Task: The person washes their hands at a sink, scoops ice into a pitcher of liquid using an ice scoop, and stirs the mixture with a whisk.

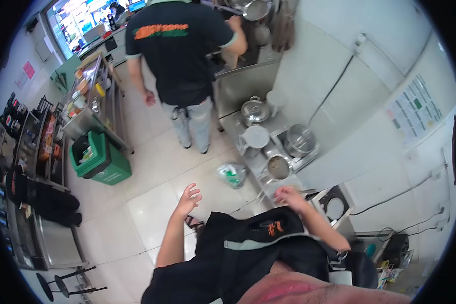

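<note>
My left hand [189, 201] is raised above the tiled floor with its fingers apart, holding nothing. My right hand [292, 198] hovers by the near end of a steel counter, its fingers loosely bent. I see nothing held in it. Closest to this hand is an uncovered pot [278, 167] with greyish contents. Behind that stand a white-lidded container [257, 137], a large steel pot [300, 140] and a lidded steel pot [255, 110].
A co-worker [177, 55] in a black shirt stands ahead at a cooking station. On the floor lies a plastic bag [231, 175]; a green bin [101, 162] is at left. Another person [40, 195] works at the left counter. Black stools [61, 285] stand at lower left.
</note>
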`<state>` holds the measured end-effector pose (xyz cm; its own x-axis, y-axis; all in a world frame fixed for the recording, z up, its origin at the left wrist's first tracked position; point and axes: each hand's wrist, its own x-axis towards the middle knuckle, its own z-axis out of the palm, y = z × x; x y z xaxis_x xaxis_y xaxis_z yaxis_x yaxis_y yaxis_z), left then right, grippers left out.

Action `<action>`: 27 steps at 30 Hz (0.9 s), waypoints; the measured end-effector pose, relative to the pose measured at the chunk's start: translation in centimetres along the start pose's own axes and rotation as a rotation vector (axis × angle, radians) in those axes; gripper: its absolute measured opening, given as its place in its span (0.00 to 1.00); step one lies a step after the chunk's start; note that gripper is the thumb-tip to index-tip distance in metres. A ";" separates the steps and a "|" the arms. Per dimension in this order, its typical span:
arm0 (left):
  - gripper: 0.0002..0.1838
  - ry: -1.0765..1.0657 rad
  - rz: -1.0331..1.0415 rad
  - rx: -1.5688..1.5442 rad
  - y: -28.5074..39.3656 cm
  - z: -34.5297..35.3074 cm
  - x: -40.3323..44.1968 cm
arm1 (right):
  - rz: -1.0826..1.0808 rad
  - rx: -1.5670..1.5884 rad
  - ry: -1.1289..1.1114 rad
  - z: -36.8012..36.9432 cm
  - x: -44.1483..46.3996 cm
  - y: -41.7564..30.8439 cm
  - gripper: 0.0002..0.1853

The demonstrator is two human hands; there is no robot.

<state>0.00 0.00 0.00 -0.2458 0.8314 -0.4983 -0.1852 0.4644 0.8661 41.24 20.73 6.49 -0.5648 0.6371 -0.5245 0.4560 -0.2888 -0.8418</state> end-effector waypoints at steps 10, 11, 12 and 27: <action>0.25 0.650 -0.476 -0.453 -21.1 -27.7 -10.7 | 0.064 -0.299 -0.064 18.4 16.4 -2.1 0.10; 0.23 0.636 -0.512 -0.481 -20.7 -29.6 -12.2 | 0.090 -0.484 -0.075 18.8 16.9 -5.0 0.11; 0.22 0.648 -0.551 -0.436 -21.3 -30.7 -13.4 | -0.058 -0.573 -0.037 18.5 17.6 -7.9 0.12; 0.24 0.975 0.017 -0.153 11.3 -48.5 1.3 | -2.419 -1.005 -0.109 20.5 1.5 -63.6 0.21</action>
<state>-48.56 -8.50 7.22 -0.9133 0.1897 -0.3604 -0.2791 0.3530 0.8931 -2.72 25.34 56.66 -0.3290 -0.7409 0.5855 -0.5881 0.6459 0.4868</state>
